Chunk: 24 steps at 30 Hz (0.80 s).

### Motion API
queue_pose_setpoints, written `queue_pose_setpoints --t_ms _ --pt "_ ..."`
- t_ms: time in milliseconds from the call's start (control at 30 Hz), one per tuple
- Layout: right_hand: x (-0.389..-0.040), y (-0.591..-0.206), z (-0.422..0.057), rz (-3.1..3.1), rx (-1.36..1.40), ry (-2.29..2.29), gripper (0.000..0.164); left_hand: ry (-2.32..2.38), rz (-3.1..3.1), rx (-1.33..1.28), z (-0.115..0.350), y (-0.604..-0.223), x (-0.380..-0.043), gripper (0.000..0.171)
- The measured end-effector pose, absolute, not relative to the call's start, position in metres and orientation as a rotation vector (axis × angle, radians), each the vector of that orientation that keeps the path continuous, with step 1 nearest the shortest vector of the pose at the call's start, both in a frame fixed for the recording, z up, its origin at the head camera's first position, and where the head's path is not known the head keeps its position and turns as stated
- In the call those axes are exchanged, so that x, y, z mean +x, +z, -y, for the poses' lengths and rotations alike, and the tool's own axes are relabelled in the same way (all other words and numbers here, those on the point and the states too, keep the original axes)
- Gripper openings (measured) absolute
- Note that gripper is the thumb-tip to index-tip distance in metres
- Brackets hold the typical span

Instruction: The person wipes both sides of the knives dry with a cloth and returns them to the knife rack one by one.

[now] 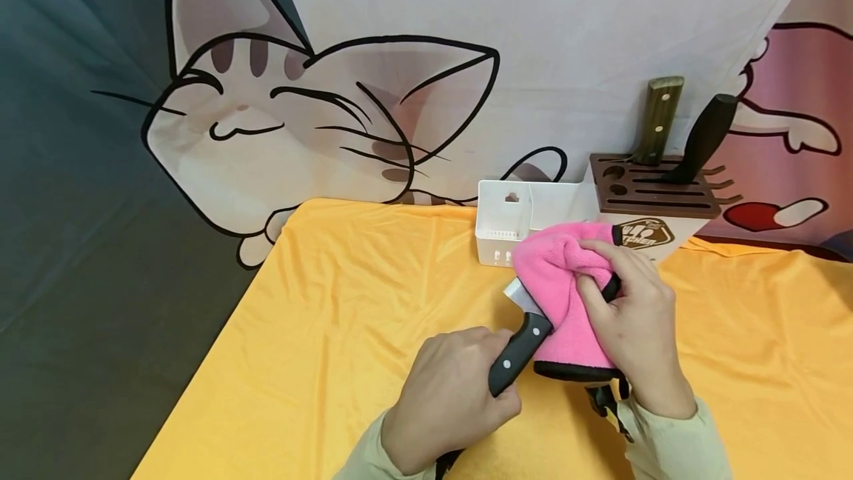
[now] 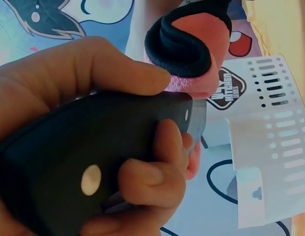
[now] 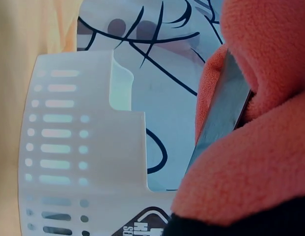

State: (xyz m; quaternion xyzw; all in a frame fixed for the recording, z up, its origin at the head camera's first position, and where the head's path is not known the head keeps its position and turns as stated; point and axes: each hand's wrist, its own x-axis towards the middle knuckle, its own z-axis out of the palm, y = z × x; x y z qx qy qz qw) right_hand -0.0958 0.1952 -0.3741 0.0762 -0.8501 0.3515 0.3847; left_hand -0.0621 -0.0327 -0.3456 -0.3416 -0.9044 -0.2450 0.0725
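My left hand (image 1: 453, 391) grips the black riveted handle of a knife (image 1: 521, 354), which points up and away to the right. In the left wrist view, fingers and thumb curl round that handle (image 2: 69, 147). A pink cloth (image 1: 563, 302) with black edging is folded over the blade, and my right hand (image 1: 636, 324) pinches it between thumb and fingers. Only a short piece of blade by the handle shows in the head view. The right wrist view shows more of the metal blade (image 3: 223, 105) between folds of the cloth (image 3: 260, 162).
Behind the cloth stands a white knife holder (image 1: 493, 224) with a slotted brown top (image 1: 656, 202) and hooks at its right side. A knife with a green-brown handle (image 1: 660, 121) and a black-handled tool (image 1: 708, 135) stand in it. Yellow fabric (image 1: 320, 332) covers the table.
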Motion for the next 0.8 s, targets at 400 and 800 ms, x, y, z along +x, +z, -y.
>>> queue_pose_setpoints --t_ms 400,800 --pt "-0.0971 -0.3735 -0.2011 2.119 0.150 0.870 0.030 -0.832 2.742 -1.048 0.0363 -0.3403 -0.0613 0.026" --pt "-0.0962 -0.3732 -0.2058 2.117 0.114 0.854 0.030 -0.885 2.724 -1.067 0.0396 -0.3385 -0.0617 0.030"
